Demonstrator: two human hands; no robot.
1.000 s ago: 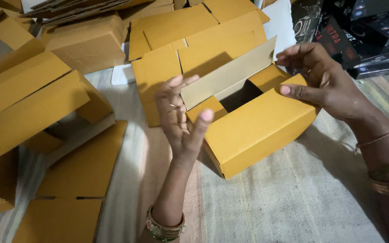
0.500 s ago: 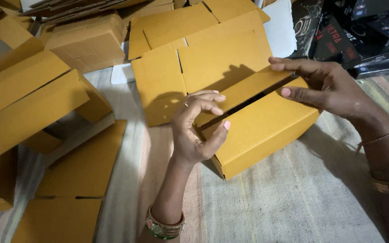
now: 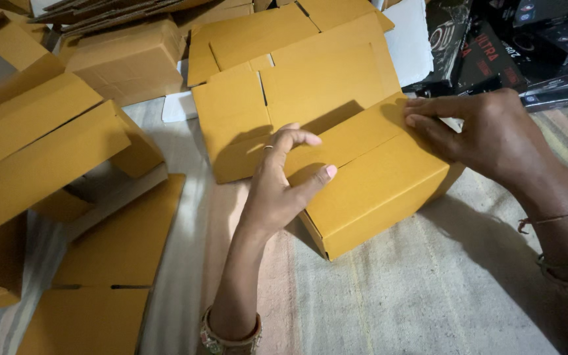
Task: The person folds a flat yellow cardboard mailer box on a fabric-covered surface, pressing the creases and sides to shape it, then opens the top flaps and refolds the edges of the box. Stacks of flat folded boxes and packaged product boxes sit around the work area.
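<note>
Left hand (image 3: pixel 281 181) and right hand (image 3: pixel 478 131) press the cardboard box (image 3: pixel 376 184) flaps (seemingly flat).

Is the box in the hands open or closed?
Nearly closed. The box has its top flaps folded down flat, with only a thin dark seam between them. The left hand and right hand press on them.

A pale striped mat (image 3: pixel 389 296) covers the floor. Flattened and folded yellow-brown cardboard cartons (image 3: pixel 54 141) lie heaped along the left and top, with dark glossy printed boxes (image 3: pixel 527 52) stacked at the upper right under soft indoor light.
</note>
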